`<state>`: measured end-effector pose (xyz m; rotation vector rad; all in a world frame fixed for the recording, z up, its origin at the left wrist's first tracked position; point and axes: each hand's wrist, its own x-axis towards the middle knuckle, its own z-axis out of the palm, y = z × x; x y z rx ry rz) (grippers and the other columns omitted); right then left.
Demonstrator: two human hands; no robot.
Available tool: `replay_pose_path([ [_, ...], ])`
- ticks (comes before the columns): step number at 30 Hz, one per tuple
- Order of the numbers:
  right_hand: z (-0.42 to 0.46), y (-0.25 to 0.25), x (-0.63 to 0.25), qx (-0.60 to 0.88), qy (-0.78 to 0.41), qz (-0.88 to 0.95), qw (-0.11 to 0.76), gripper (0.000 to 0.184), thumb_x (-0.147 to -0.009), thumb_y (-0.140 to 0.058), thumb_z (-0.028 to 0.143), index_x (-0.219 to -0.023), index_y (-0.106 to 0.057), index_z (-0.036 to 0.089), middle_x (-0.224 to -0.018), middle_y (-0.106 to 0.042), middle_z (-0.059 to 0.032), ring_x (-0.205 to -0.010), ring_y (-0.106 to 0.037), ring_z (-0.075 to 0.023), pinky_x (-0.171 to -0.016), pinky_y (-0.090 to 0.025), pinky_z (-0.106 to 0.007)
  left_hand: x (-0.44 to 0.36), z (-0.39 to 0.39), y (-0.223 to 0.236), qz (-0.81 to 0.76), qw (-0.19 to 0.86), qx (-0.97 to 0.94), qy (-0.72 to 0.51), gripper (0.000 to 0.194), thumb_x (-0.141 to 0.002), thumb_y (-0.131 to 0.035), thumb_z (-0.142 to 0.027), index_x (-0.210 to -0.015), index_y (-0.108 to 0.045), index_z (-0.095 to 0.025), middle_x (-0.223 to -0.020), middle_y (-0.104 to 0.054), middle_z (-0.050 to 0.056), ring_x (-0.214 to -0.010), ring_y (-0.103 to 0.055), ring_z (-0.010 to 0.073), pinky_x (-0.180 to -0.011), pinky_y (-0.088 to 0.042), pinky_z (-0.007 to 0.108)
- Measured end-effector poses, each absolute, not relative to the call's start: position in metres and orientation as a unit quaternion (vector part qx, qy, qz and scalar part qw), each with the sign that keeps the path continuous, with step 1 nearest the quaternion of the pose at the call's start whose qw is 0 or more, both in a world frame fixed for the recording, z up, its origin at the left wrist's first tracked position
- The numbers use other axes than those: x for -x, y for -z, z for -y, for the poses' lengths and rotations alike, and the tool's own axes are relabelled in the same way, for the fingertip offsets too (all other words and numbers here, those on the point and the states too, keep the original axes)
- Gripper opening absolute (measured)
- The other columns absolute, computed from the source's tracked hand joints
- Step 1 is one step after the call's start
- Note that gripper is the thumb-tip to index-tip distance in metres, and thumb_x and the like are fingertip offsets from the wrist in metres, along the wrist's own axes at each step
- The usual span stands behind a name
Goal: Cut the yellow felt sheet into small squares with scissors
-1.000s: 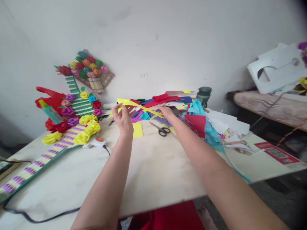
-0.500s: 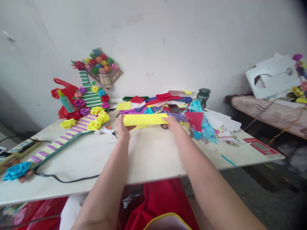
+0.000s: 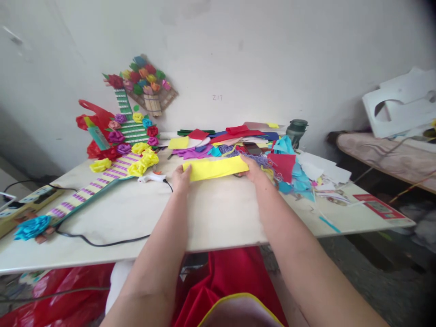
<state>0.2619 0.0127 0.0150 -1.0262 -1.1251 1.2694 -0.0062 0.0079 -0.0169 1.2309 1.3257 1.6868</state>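
A folded strip of yellow crepe paper or felt (image 3: 218,168) is held up just above the table, stretched between both hands. My left hand (image 3: 181,178) is closed on its left end, thumb on the front face. At the right end, my right hand (image 3: 252,169) pinches the strip, which tilts slightly up on that side. Left of my left hand lies a white glue gun (image 3: 152,177) with a black cord. Behind the strip spreads a pile of coloured sheets (image 3: 204,143) and purple shreds.
A flower-decorated guitar shape (image 3: 86,190) lies and leans at the left, near a glue bottle (image 3: 98,136) and a power strip (image 3: 25,210). On the right are a dark green bottle (image 3: 297,131), blue scraps (image 3: 299,179) and white paper pieces (image 3: 327,168). The table's front edge (image 3: 221,249) is close to me.
The yellow strip's right end has risen a little, tilting it. Both hands keep their hold on it. The whole view has shifted slightly.
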Motion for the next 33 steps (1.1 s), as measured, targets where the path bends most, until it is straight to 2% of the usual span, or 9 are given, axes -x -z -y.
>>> replay_pose_path([
  [2,-0.013,-0.014,-0.263,0.434,-0.539,0.459,0.558,0.034,-0.079,-0.051,0.041,-0.097,-0.06,0.014,-0.09,-0.067,-0.0114,-0.065,-0.062,-0.0184,-0.038,-0.043,-0.024,0.003,-0.005,0.015,-0.476,0.369,-0.464,-0.649,0.025,-0.07,-0.057,-0.037,-0.084,-0.058,-0.015,-0.075,-0.065,0.005,-0.067,-0.063,0.017,-0.065,-0.05,0.029],
  [6,-0.016,-0.01,-0.264,0.446,-0.537,0.478,0.533,0.032,-0.069,-0.063,0.021,-0.1,-0.058,0.015,-0.089,-0.067,-0.0082,-0.064,-0.062,-0.0166,-0.04,-0.044,-0.023,-0.001,0.001,0.007,-0.48,0.361,-0.468,-0.649,0.022,-0.072,-0.054,-0.037,-0.084,-0.055,-0.018,-0.07,-0.061,0.002,-0.063,-0.061,0.015,-0.061,-0.049,0.027],
  [11,-0.02,-0.01,-0.262,0.46,-0.479,0.506,0.551,0.049,-0.064,-0.066,0.017,-0.112,-0.054,0.015,-0.091,-0.066,-0.0056,-0.06,-0.059,-0.0122,-0.039,-0.04,-0.018,-0.003,0.005,-0.002,-0.595,0.248,-0.48,-0.595,0.017,-0.074,-0.052,-0.036,-0.073,-0.046,-0.021,-0.053,-0.041,-0.006,-0.041,-0.042,0.0094,-0.043,-0.038,0.022],
  [14,-0.021,-0.011,-0.262,0.449,-0.453,0.516,0.573,0.054,-0.065,-0.065,0.02,-0.117,-0.052,0.016,-0.092,-0.065,-0.0043,-0.061,-0.058,-0.0111,-0.039,-0.038,-0.017,-0.003,0.007,-0.005,-0.615,0.166,-0.506,-0.582,0.023,-0.075,-0.05,-0.037,-0.064,-0.038,-0.021,-0.051,-0.031,-0.006,-0.044,-0.037,0.0086,-0.044,-0.032,0.021],
  [19,-0.019,-0.014,-0.26,0.425,-0.49,0.472,0.597,0.054,-0.062,-0.064,0.015,-0.115,-0.052,0.018,-0.095,-0.065,-0.0032,-0.064,-0.059,-0.0106,-0.04,-0.04,-0.016,-0.003,0.008,-0.007,-0.633,0.085,-0.504,-0.581,0.023,-0.078,-0.046,-0.038,-0.064,-0.036,-0.022,-0.053,-0.033,-0.005,-0.052,-0.04,0.011,-0.052,-0.034,0.023],
  [23,-0.016,-0.016,-0.253,0.387,-0.543,0.428,0.61,0.051,-0.062,-0.06,0.007,-0.111,-0.054,0.018,-0.095,-0.066,-0.0034,-0.065,-0.061,-0.0116,-0.045,-0.046,-0.018,0.0,0.005,-0.004,-0.62,0.049,-0.506,-0.598,0.024,-0.081,-0.041,-0.041,-0.067,-0.037,-0.022,-0.057,-0.038,-0.004,-0.055,-0.042,0.0119,-0.056,-0.034,0.024],
  [27,-0.017,-0.015,-0.244,0.296,-0.592,0.382,0.645,0.049,-0.063,-0.054,0.003,-0.109,-0.055,0.02,-0.092,-0.067,-0.0019,-0.075,-0.064,-0.0146,-0.06,-0.053,-0.027,0.001,0.005,-0.002,-0.62,0.018,-0.499,-0.605,0.024,-0.082,-0.041,-0.041,-0.068,-0.038,-0.022,-0.058,-0.038,-0.004,-0.057,-0.042,0.0127,-0.058,-0.034,0.024],
  [30,-0.019,-0.017,-0.235,0.262,-0.612,0.287,0.688,0.035,-0.068,-0.056,0.008,-0.101,-0.057,0.018,-0.086,-0.068,-0.0016,-0.078,-0.065,-0.0147,-0.069,-0.054,-0.029,-0.003,0.01,-0.007,-0.633,0.0,-0.495,-0.595,0.023,-0.082,-0.042,-0.039,-0.068,-0.039,-0.021,-0.057,-0.037,-0.004,-0.056,-0.041,0.0131,-0.057,-0.031,0.025],
  [33,-0.019,-0.02,-0.222,0.243,-0.611,0.18,0.731,0.018,-0.073,-0.057,0.015,-0.091,-0.058,0.018,-0.078,-0.069,-0.0002,-0.076,-0.065,-0.013,-0.07,-0.054,-0.027,-0.011,0.017,-0.013,-0.643,-0.017,-0.499,-0.58,0.02,-0.083,-0.043,-0.035,-0.069,-0.041,-0.02,-0.056,-0.038,-0.003,-0.056,-0.041,0.0134,-0.057,-0.029,0.025],
])
